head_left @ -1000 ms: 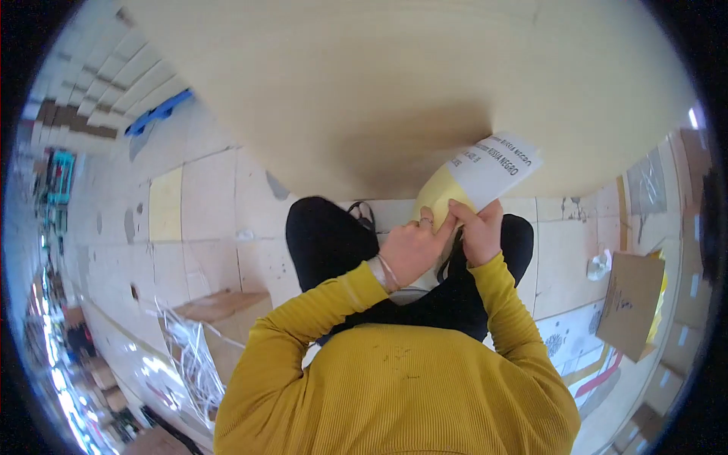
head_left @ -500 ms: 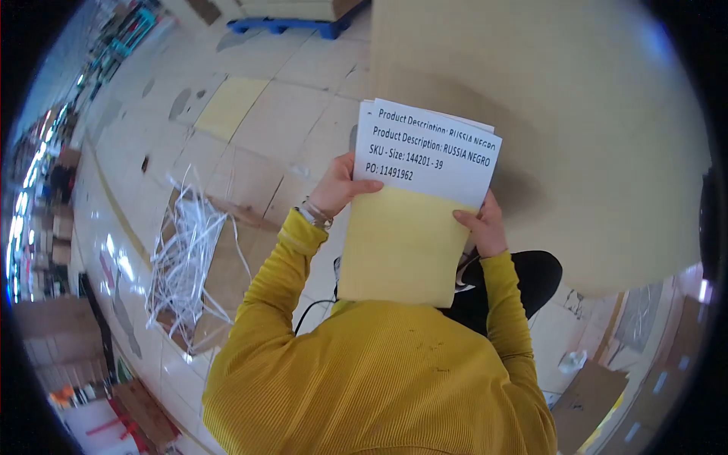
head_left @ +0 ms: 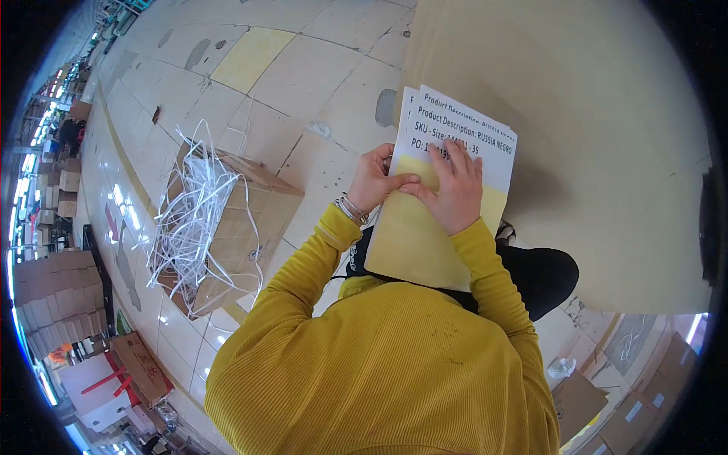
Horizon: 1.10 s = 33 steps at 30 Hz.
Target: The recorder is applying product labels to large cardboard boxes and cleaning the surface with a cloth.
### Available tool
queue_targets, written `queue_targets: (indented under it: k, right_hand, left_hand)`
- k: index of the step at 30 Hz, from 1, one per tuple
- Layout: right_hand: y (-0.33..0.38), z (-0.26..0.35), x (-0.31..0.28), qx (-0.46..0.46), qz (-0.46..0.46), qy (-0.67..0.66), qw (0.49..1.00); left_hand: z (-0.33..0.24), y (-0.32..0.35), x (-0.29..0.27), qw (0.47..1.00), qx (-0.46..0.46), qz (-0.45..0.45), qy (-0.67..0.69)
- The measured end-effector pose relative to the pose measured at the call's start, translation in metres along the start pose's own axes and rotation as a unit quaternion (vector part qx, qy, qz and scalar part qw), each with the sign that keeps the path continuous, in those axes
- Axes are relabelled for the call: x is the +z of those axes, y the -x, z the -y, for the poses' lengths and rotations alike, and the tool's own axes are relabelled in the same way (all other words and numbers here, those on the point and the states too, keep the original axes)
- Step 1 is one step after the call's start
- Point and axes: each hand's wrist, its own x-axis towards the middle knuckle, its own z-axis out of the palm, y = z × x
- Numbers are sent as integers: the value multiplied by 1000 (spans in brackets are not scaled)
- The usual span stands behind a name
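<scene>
A small stack of white printed label sheets (head_left: 497,163) with a pale yellow lower part (head_left: 417,239) lies tilted in front of my body. The sheets are slightly fanned at the top left. My left hand (head_left: 371,182) grips their left edge, thumb on top and the other fingers partly hidden at the edge. Across the face of the top sheet rests my right hand (head_left: 456,189), its fingers stretched and a little apart over the printing. Both thumb tips meet near the border between white and yellow.
A large tan cardboard surface (head_left: 607,152) fills the right side, close beyond the sheets. On the tiled floor to my left stands an open carton (head_left: 262,212) heaped with white plastic strapping (head_left: 199,205). Stacked boxes (head_left: 61,280) line the far left; more cartons (head_left: 580,402) sit lower right.
My right hand has left the right edge of the sheets and moved left onto their face. The sheets and my left hand have shifted right in view. The blue pallet is out of view.
</scene>
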Motion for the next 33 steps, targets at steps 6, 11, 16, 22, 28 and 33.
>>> queue_targets:
  k: [6, 11, 16, 22, 28, 33]
  right_hand:
    - [-10, -19, 3, 27, -20, -83, 996]
    - [-5, -19, 16, -2, -63, -9, 998]
    - [-8, -13, 8, -5, -76, -93, 993]
    - [-15, -10, 5, -64, -132, -83, 986]
    - [-20, -7, 5, -103, -135, -10, 985]
    - [-28, -7, -19, -122, -104, -49, 986]
  left_hand:
    - [3, 6, 10, 995, 1, -5, 101]
    - [13, 13, 8, 984, -9, 5, 179]
    - [27, 13, 2, 955, -41, 83, 283]
    - [26, 10, 3, 970, 30, 112, 212]
    - [17, 7, 9, 983, -15, 51, 177]
    - [5, 3, 22, 981, 55, 45, 180]
